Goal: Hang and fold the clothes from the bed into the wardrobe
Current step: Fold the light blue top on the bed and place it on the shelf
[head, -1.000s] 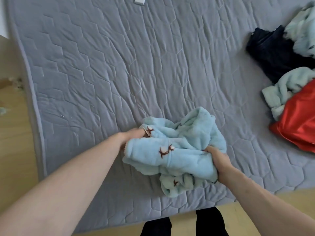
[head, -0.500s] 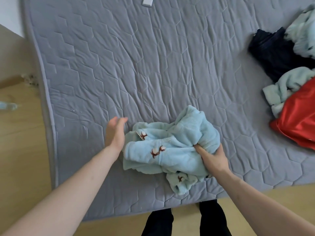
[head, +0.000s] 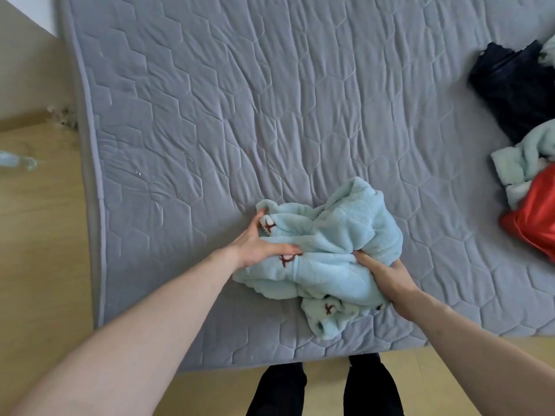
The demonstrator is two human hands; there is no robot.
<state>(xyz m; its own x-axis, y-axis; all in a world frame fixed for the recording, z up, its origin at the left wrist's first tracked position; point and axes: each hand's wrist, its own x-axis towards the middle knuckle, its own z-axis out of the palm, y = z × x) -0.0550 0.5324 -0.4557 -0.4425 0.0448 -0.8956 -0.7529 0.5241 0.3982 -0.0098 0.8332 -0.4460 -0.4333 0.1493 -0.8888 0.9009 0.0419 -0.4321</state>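
Observation:
A bunched light-blue fleece garment (head: 330, 250) with small red-brown motifs lies near the front edge of the grey quilted bed (head: 240, 115). My left hand (head: 255, 244) grips its left side, thumb hooked over the top edge and fingers laid across the front fold. On the garment's right side, my right hand (head: 387, 277) holds the cloth with its fingers tucked into the folds. The lower tail of the garment hangs toward the bed's edge.
At the right edge of the bed lies a pile of clothes: a dark navy garment (head: 510, 85), a pale green fleece piece (head: 522, 157) and a shiny red one (head: 537, 217). Wooden floor (head: 36, 235) runs along the left and front. My legs (head: 324, 385) stand at the bed's front.
My left hand let go of the garment and lifted away half a second ago, then came back and took hold of its left side. My right hand kept its grip throughout.

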